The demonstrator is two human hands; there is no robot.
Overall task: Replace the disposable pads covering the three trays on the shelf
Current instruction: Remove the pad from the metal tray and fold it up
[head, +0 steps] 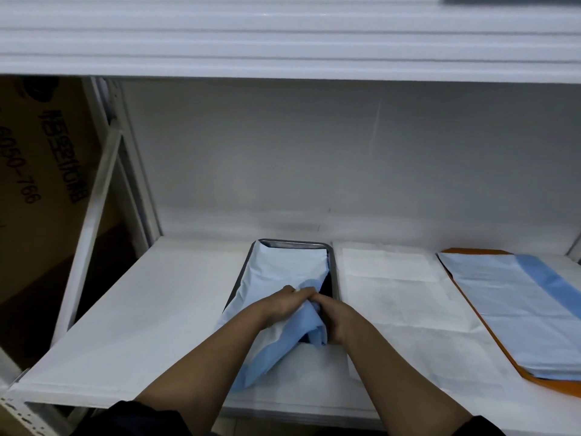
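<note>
A dark metal tray [295, 244] lies in the middle of the white shelf [157, 297]. A crumpled pad [283, 272], white on one side and blue on the other, sits in it, bunched up toward the near end and spilling over the front left rim. My left hand [284, 305] grips the bunched pad from the left. My right hand [334, 316] grips the blue fold from the right, over the bare dark tray floor. To the right, an orange tray [471, 309] is covered by a flat pale blue pad [509, 309].
A flat white pad [390, 278] lies between the two trays. A cardboard box [41, 171] stands left of the shelf frame's white upright [94, 215]. Another shelf board [283, 42] hangs low overhead. The shelf's back wall [314, 158] is plain white.
</note>
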